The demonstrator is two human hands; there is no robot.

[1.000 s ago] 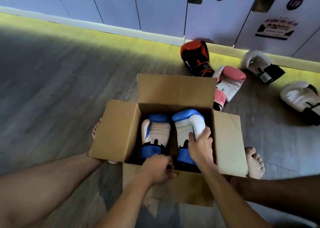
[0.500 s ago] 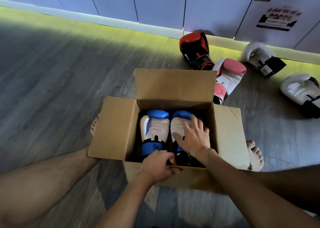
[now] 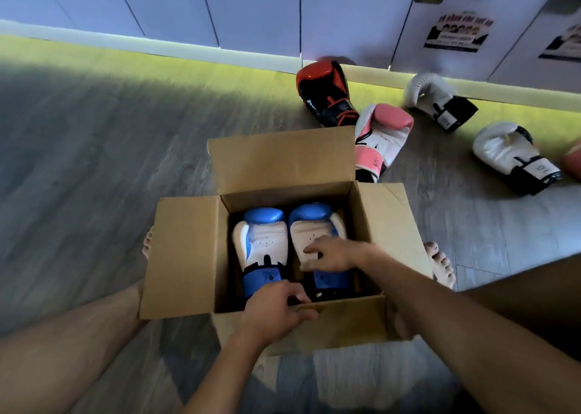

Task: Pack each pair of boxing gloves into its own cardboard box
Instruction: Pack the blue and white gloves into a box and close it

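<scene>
A brown cardboard box (image 3: pixel 283 168), matte and square-cut, is set on the grey wood-grain floor (image 3: pixel 94 162), with its flaps folded outward. Two padded gloves are laid inside it side by side, palms up. The left glove (image 3: pixel 262 243) and the right glove (image 3: pixel 309 224) are glossy blue at the rounded tips and the cuffs, and white across the palms; small vent holes are seen on both palms.

The near rim of the box is gripped by the left hand (image 3: pixel 276 311), whose fingers are curled tightly over the cardboard edge. The right hand (image 3: pixel 333 253) is laid on the white palm of the right glove, with its fingers half-bent and slightly apart and the tips touching the smooth surface.

Beyond the box, near the pale lockers (image 3: pixel 257 10), a red-and-black glove (image 3: pixel 323 92), a pink-and-white glove (image 3: pixel 382 133) and two white gloves (image 3: pixel 503 149) with black cuffs are scattered on the floor.
</scene>
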